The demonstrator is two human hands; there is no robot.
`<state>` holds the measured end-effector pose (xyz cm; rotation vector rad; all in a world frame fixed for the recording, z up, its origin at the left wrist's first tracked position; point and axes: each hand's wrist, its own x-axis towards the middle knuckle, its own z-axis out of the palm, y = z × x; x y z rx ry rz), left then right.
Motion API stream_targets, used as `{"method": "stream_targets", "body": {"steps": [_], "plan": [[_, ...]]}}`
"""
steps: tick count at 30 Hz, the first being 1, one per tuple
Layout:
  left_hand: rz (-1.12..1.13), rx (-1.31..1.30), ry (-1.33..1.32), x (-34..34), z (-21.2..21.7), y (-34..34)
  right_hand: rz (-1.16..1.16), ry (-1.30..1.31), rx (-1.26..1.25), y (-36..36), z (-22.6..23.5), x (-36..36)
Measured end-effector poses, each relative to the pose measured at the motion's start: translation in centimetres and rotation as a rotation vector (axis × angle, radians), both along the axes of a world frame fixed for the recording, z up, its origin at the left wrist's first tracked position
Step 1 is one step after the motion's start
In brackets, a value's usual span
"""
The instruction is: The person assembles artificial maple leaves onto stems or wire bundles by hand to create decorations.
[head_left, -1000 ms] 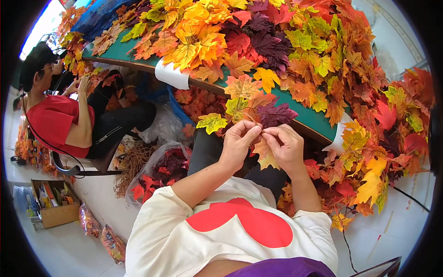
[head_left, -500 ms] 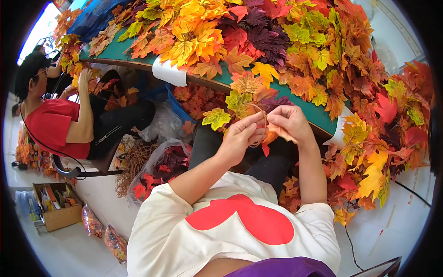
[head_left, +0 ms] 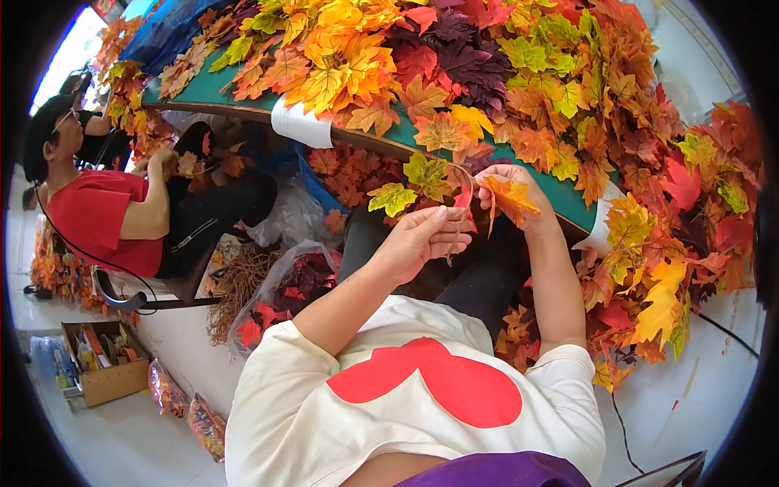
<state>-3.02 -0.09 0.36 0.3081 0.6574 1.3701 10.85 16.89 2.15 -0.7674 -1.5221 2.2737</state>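
In front of my lap, my left hand (head_left: 415, 243) pinches a thin brown vine (head_left: 464, 172) that curves upward from the fingers. Artificial maple leaves hang along it: a yellow-green leaf (head_left: 391, 198), a green one (head_left: 428, 176) and an orange one (head_left: 442, 132) at the far end. Just to the right, my right hand (head_left: 519, 188) is closed on an orange maple leaf (head_left: 511, 201), its fingertips close to the vine. A reddish leaf partly shows between the hands. Whether the orange leaf's stem touches the vine is hidden by the fingers.
A green table (head_left: 573, 200) heaped with artificial leaves (head_left: 349, 77) curves ahead of me. White paper (head_left: 302, 123) hangs over its edge. At left sits a person in a red top (head_left: 122, 215). Bagged leaves (head_left: 288, 288), brown vines (head_left: 235, 300) and a cardboard box (head_left: 109, 365) lie low at left.
My right hand has turned and lifted slightly, showing the orange leaf's face. The vine's loop between my hands has opened out. The person at left has lowered their hands.
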Motion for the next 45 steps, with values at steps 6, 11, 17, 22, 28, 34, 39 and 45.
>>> {"method": "stream_targets", "body": {"steps": [6, 11, 17, 22, 28, 34, 39, 45], "plan": [[-0.050, -0.004, 0.307, 0.6, -0.6, -0.6, -0.043, 0.027, 0.006, 0.1, 0.8, 0.0], [0.167, 0.113, 0.741, 1.5, 0.9, -2.4, -0.048, -0.049, 0.494, -2.1, 1.2, -1.4], [0.288, 0.138, 0.560, 2.4, 3.1, -3.4, 0.037, -0.073, 0.945, -4.6, 2.6, -3.3], [0.277, 0.031, 0.209, 1.7, 1.8, -1.0, 0.020, -0.069, 0.987, -1.8, -0.8, -3.8], [0.330, 0.039, 0.218, 1.7, 2.8, -0.3, -0.171, 0.064, 1.400, -2.3, -0.9, -3.8], [0.375, 0.005, 0.084, 1.1, 2.8, 1.3, -0.149, 0.075, 1.400, -2.0, 0.0, -2.8], [0.432, 0.000, 0.026, 0.8, 2.8, 1.4, -0.648, -0.191, 1.416, 3.2, 3.2, 3.3], [0.390, 0.011, 0.034, 1.6, 2.8, 2.2, -1.115, -0.772, 1.498, 11.7, 3.8, 11.8]]}}
